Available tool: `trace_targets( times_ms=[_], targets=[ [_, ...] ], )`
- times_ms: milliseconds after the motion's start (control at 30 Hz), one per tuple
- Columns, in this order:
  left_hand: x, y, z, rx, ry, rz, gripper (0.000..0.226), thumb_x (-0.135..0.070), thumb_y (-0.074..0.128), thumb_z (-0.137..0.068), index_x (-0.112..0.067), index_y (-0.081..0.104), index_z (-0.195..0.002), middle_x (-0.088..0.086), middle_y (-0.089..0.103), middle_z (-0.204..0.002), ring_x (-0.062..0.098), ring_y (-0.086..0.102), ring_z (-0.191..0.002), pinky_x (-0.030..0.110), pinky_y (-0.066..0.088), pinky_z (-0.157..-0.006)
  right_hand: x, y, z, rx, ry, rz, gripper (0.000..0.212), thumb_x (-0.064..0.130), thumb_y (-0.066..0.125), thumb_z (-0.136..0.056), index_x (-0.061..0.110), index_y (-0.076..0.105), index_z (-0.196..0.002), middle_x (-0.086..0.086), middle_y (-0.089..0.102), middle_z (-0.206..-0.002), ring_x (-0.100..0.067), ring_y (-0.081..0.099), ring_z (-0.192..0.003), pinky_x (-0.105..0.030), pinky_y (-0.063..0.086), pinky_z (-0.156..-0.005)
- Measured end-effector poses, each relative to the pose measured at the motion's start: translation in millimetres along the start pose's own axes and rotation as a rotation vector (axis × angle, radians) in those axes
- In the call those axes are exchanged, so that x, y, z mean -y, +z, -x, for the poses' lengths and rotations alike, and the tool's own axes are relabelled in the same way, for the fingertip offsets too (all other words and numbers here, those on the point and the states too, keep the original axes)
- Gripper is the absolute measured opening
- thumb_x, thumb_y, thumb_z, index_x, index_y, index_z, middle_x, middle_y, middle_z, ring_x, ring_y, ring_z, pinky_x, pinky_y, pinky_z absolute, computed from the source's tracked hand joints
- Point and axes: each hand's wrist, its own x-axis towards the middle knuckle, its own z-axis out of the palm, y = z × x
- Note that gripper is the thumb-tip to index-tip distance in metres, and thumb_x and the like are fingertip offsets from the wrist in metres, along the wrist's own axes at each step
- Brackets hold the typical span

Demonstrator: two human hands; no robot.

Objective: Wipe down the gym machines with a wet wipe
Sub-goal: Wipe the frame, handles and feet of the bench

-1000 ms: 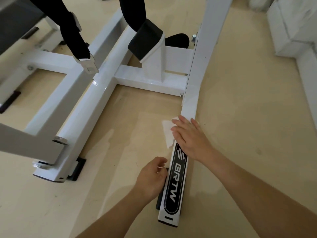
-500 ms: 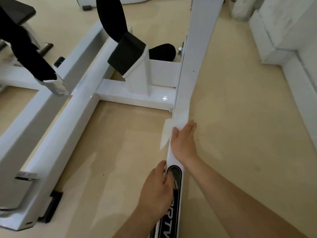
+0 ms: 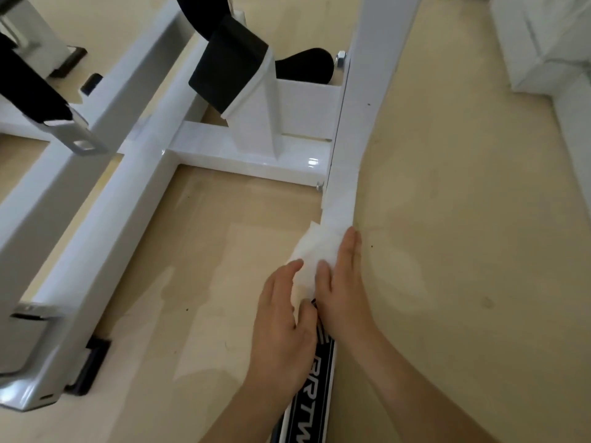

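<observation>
1. Since half a second ago, the left hand (image 3: 284, 321) has slid up off the black label (image 3: 315, 388) and now sits just beside the right hand (image 3: 343, 289). We note the wet wipe (image 3: 315, 251) now looks bunched, not flat.
2. Wipe lies on the white base rail (image 3: 343, 187), spilling over its left edge, just ahead of the label.
3. Right fingers straight, released, pressing the wipe onto the rail top.
4. Left fingers loosely extended, touching the wipe's left edge; we see no grip.
5. Outward: a white crossbar (image 3: 249, 161) meets the rail, with a black pad (image 3: 227, 75) above it. Beige floor (image 3: 463, 251) all round.
</observation>
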Motion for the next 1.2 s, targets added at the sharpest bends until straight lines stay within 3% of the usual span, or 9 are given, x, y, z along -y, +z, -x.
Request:
trace_targets(
  times_ms=[67,133,267,367,467,600,867,1000,1200],
  targets=[
    [-3,-1,1,-0.019,0.089,-0.055,0.043,-0.022,0.042,-0.099,-0.037,0.043,-0.139,-0.025,0.031,-0.143,-0.009,0.029,-0.133,0.009,0.028,-0.105,-7,1,13,0.039,-0.058,0.158,0.084,0.036,0.042,-0.100,0.018,-0.027,-0.146,-0.008,-0.029,-0.157,-0.023,0.008,-0.149,-0.026,0.032,-0.110],
    [-2,4,-3,0.103,-0.004,-0.016,0.043,-0.031,0.038,-0.102,-0.032,0.039,-0.145,-0.028,0.026,-0.142,-0.010,0.024,-0.135,0.008,0.020,-0.108,-10,-1,18,0.088,-0.101,0.278,0.089,0.038,0.045,-0.096,0.019,-0.026,-0.146,-0.012,-0.034,-0.154,-0.025,0.003,-0.149,-0.037,0.036,-0.110],
    [-2,19,-22,0.323,-0.288,0.233,0.057,-0.057,0.037,-0.094,-0.025,0.042,-0.142,-0.018,0.054,-0.132,-0.001,0.052,-0.119,0.023,0.039,-0.105,-17,-3,37,0.271,-0.051,-0.001,0.092,0.025,0.051,-0.094,0.030,-0.023,-0.147,0.002,-0.032,-0.156,0.017,-0.019,-0.134,-0.004,0.018,-0.109],
    [3,28,-31,0.293,-0.315,0.183,0.058,-0.069,0.046,-0.085,-0.026,0.050,-0.123,-0.014,0.067,-0.102,0.004,0.065,-0.092,0.026,0.051,-0.086,-15,-21,40,0.375,0.055,-0.418,0.101,0.006,0.062,-0.083,0.038,-0.008,-0.149,0.011,-0.004,-0.160,0.000,0.016,-0.144,-0.023,0.033,-0.112],
    [13,26,-21,0.306,-0.345,-0.010,0.068,-0.078,0.047,-0.077,-0.023,0.056,-0.116,-0.008,0.066,-0.099,0.016,0.066,-0.091,0.032,0.052,-0.080,-2,-54,40,0.375,0.153,-0.637,0.080,-0.005,0.052,-0.088,0.047,0.026,-0.143,0.017,0.039,-0.147,0.000,0.047,-0.127,-0.022,0.046,-0.099],
    [17,19,31,0.257,-0.345,-0.307,0.062,-0.069,0.055,-0.080,-0.020,0.046,-0.117,-0.007,0.057,-0.087,0.017,0.058,-0.077,0.029,0.041,-0.063,-5,-64,53,0.150,0.108,-0.286,0.073,0.004,0.051,-0.091,0.035,0.023,-0.151,0.017,0.028,-0.155,0.000,0.027,-0.140,-0.032,0.027,-0.117],
    [24,18,89,0.169,-0.307,-0.483,0.051,-0.050,0.056,-0.084,-0.015,0.031,-0.111,0.001,0.062,-0.086,0.028,0.061,-0.071,0.031,0.045,-0.058,-32,-23,119,0.079,-0.253,0.203,0.058,0.017,0.038,-0.089,0.014,0.036,-0.147,-0.008,0.030,-0.155,-0.025,0.029,-0.142,-0.043,0.028,-0.115],
    [12,28,55,0.151,-0.332,-0.297,0.069,-0.039,0.067,-0.080,-0.010,0.033,-0.132,0.005,0.063,-0.104,0.028,0.063,-0.091,0.028,0.040,-0.066,-42,-26,131,-0.027,-0.312,0.186,0.055,0.011,0.038,-0.089,0.005,0.041,-0.143,-0.014,0.036,-0.151,-0.027,0.033,-0.139,-0.044,0.031,-0.113],
    [30,20,128,0.081,-0.362,-0.455,0.045,-0.039,0.059,-0.081,-0.020,0.034,-0.113,0.001,0.064,-0.093,0.027,0.063,-0.077,0.030,0.039,-0.057,-33,-29,122,-0.062,-0.393,0.212,0.051,0.010,0.039,-0.087,0.002,0.051,-0.135,-0.016,0.047,-0.142,-0.026,0.042,-0.129,-0.026,0.028,-0.112]
  ],
)
